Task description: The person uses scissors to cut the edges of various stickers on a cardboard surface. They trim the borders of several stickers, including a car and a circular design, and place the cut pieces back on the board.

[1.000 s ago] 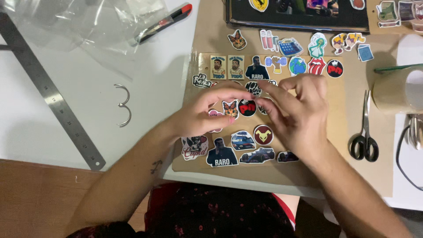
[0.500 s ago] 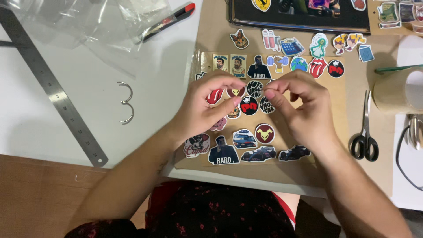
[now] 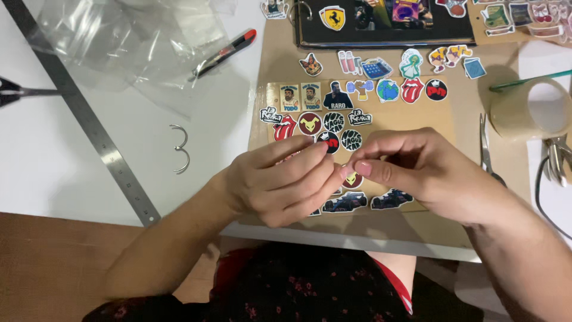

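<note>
My left hand (image 3: 280, 182) and my right hand (image 3: 429, 173) meet fingertip to fingertip over the near half of a tan board (image 3: 429, 119) covered with several small cut-out stickers. Both hands are curled, thumbs against forefingers. Whatever is pinched between them is hidden. Just under the fingertips lies a round dark sticker (image 3: 353, 180). A red lips sticker (image 3: 285, 127) and a round bull-head sticker (image 3: 310, 123) lie above my left hand. Two car stickers (image 3: 344, 203) lie at the board's near edge.
A tape roll (image 3: 527, 107), scissors (image 3: 485, 152) and pliers (image 3: 557, 158) lie to the right. On the white table at left are a metal ruler (image 3: 89, 119), two binder rings (image 3: 180, 149), clear plastic sleeves (image 3: 131, 42) and a red-and-black cutter (image 3: 223, 53). A black album (image 3: 381, 24) lies beyond the board.
My hands have drawn closer together and a little toward me. The red lips sticker that was at my left fingertips now lies on the board, clear of my hand.
</note>
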